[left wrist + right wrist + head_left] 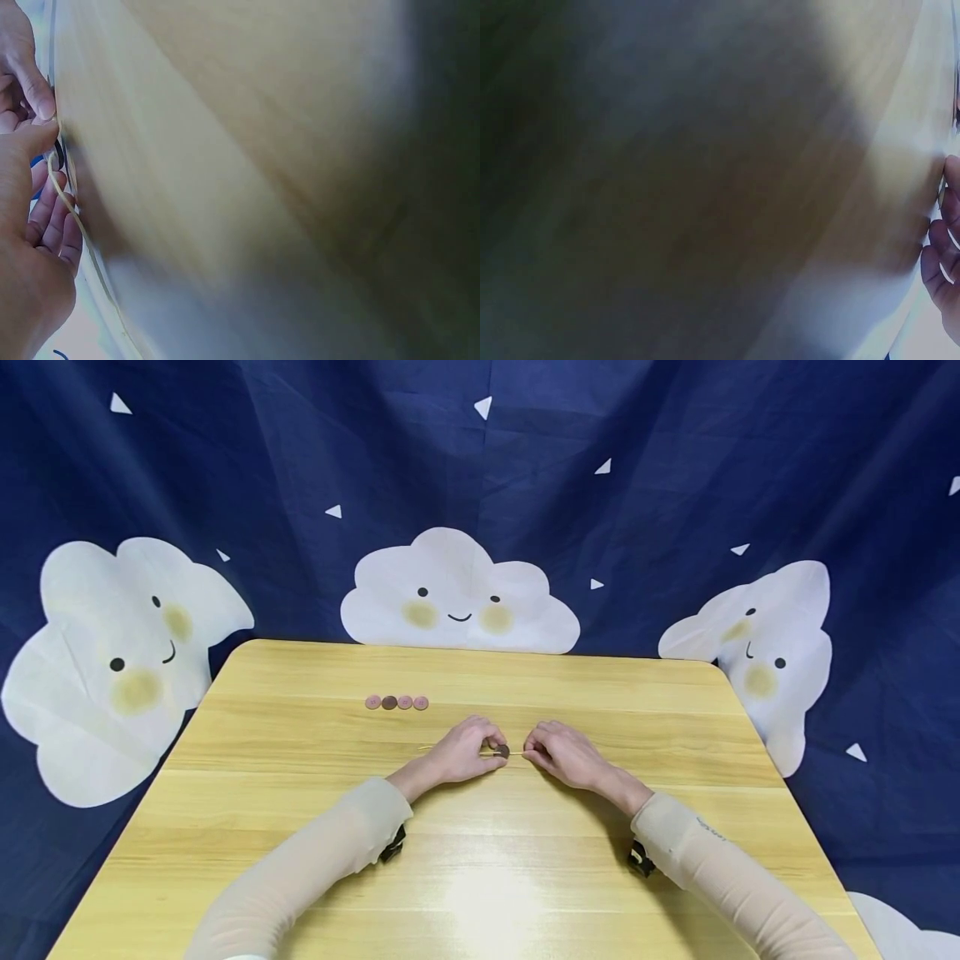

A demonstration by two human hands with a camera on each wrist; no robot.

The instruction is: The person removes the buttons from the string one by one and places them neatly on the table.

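Between thumb and fingertips, my left hand [459,755] pinches a dark brown button [503,751] on edge above the table's middle. A thin yellow cord [516,753] shows on both sides of the button. Its tail trails left past my left wrist, and in the left wrist view the cord [88,241] runs down along the fingers. Just to the right, my right hand [568,755] pinches the cord near the button. Only some curled right fingers [946,251] show at the edge of the right wrist view.
Farther back on the wooden table [480,827], left of centre, several round buttons lie in a touching row: pink ones [405,702] and one dark brown button [389,702]. A dark blue curtain [637,527] with printed clouds hangs behind the table's far edge.
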